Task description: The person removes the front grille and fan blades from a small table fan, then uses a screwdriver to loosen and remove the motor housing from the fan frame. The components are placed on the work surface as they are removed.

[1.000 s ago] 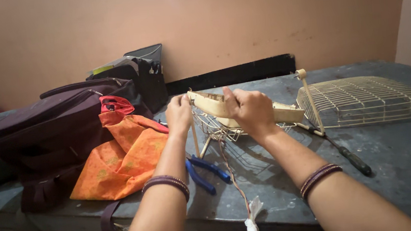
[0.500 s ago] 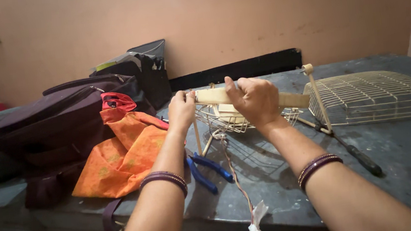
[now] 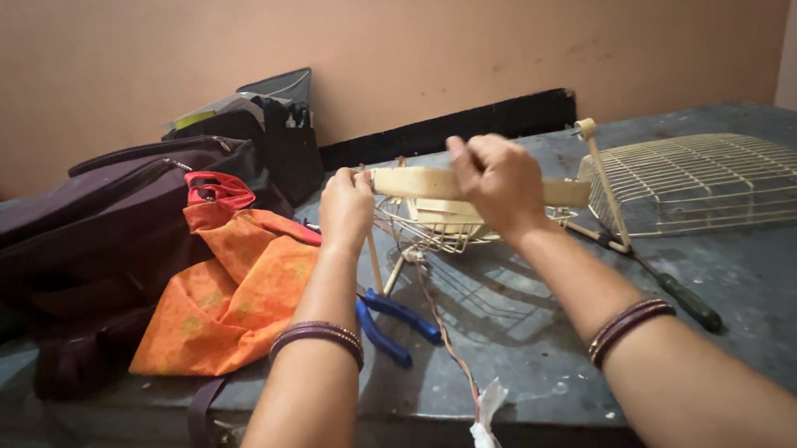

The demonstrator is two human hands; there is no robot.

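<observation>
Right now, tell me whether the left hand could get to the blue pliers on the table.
Probably yes. The blue pliers lie uncovered on the table, just beside the left forearm, with nothing over them. But the left hand is gripping the cream fan part and would have to let go first.

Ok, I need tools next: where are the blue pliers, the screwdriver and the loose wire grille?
blue pliers [image 3: 390, 320]: head view, on the handles.
screwdriver [image 3: 690, 302]: head view, on its dark handle.
loose wire grille [image 3: 706, 180]: head view, mid-mesh.
</observation>
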